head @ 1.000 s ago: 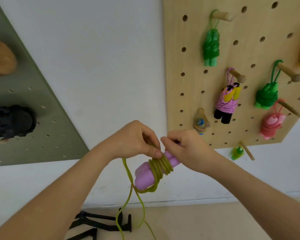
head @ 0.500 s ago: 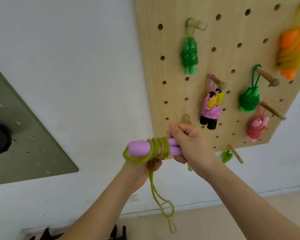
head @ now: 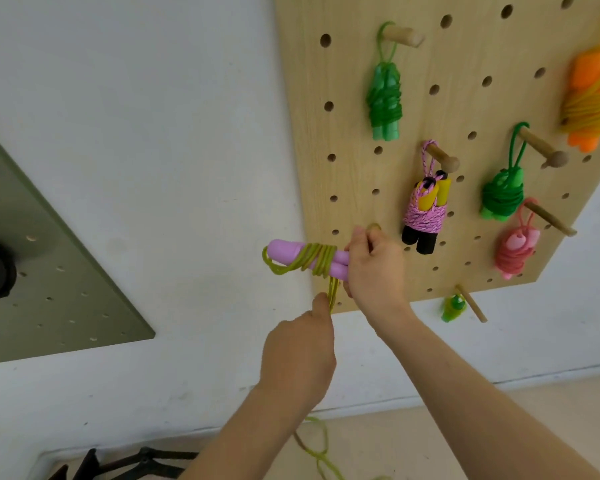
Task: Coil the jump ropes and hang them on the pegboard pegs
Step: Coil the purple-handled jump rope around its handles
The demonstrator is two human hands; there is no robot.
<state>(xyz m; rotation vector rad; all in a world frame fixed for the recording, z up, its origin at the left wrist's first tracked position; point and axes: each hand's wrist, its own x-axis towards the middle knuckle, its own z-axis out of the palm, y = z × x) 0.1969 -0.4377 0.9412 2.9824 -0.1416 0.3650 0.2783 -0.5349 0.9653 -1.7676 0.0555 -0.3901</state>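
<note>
Mid-frame at the pegboard's [head: 354,188] lower-left edge, right hand [head: 374,271] grips the paired purple handles [head: 290,248], left hand [head: 298,355] pinches the yellow-green cord [head: 317,259] taut beneath; further turns should lie snug beside existing wraps, leaving a hanging loop.

Wooden pegboard [head: 347,74] holds coiled ropes [head: 384,98] on pegs [head: 404,35].

Bare hands: left hand [head: 297,355], right hand [head: 374,271]; forearms bare to frame edge.

Storage wall: wooden pegboard [head: 343,133] hung with jump ropes [head: 384,102].
</note>
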